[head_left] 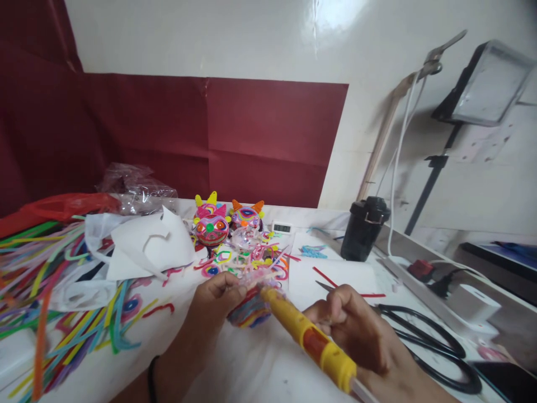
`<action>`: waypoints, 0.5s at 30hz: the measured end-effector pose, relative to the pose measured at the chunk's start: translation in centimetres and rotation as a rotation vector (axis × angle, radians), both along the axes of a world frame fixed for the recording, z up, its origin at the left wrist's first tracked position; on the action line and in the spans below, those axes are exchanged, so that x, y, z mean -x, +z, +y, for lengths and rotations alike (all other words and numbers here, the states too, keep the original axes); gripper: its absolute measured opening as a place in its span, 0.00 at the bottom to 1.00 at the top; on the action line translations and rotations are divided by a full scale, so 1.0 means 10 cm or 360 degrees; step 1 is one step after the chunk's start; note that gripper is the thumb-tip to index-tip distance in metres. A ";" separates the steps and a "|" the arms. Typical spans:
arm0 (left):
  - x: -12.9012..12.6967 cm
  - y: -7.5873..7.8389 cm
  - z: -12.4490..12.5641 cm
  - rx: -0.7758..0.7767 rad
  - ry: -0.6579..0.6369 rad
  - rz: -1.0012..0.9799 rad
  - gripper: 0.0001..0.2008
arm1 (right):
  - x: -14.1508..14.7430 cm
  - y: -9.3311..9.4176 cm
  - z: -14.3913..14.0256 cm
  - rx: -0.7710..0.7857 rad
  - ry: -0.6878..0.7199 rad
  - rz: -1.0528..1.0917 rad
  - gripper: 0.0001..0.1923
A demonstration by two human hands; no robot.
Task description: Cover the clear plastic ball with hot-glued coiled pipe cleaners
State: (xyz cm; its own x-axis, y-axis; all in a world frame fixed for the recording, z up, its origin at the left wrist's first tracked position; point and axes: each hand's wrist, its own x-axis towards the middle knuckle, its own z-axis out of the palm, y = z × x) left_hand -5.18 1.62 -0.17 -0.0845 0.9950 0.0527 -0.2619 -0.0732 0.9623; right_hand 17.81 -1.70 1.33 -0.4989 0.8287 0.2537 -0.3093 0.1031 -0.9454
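My left hand (210, 316) has its fingers closed on the edge of a round, striped, many-coloured pipe-cleaner ornament (250, 314), tilted above the table. A yellow hot glue gun (291, 322) is in my right hand (361, 330), with its nozzle at the ornament's upper edge. A clear glue stick (364, 392) sticks out of the gun's back end. Just beyond the hands lies a heap of small pipe-cleaner pieces (251, 257). Behind it stand round animal-face ornaments (212, 228) with ears or horns. Whether the nozzle touches the ornament I cannot tell.
Loose pipe cleaners (62, 302) and torn white paper (142, 246) cover the left side. Scissors (324, 286) lie beyond my right hand. A black cup (364, 229), coiled black cable (436, 341), power strip (444, 302) and lamp (486, 84) stand on the right.
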 end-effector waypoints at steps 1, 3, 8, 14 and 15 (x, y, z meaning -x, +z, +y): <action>0.00 0.00 0.00 0.0005 -0.0007 0.0013 0.12 | 0.00 0.00 0.01 0.0008 0.0002 0.0003 0.18; 0.00 0.02 -0.02 0.0013 -0.0001 0.0035 0.11 | 0.01 -0.02 0.02 0.0010 0.0018 0.0025 0.18; -0.01 0.06 -0.04 0.0020 0.0006 0.0039 0.10 | 0.06 -0.04 0.03 0.0008 -0.0062 0.0073 0.23; 0.01 0.03 -0.02 0.0026 -0.0012 0.0031 0.10 | 0.09 -0.04 0.03 0.0050 -0.0169 0.0036 0.25; 0.01 0.02 -0.02 0.0027 -0.0021 0.0029 0.10 | 0.09 -0.04 0.03 0.0027 -0.0168 0.0036 0.24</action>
State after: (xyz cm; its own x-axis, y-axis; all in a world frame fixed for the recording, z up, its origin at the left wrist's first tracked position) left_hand -5.25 1.45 0.02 -0.0704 0.9968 0.0372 -0.2451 -0.0534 0.9680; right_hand 16.91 -1.37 0.95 -0.4027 0.8806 0.2497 -0.3191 0.1206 -0.9400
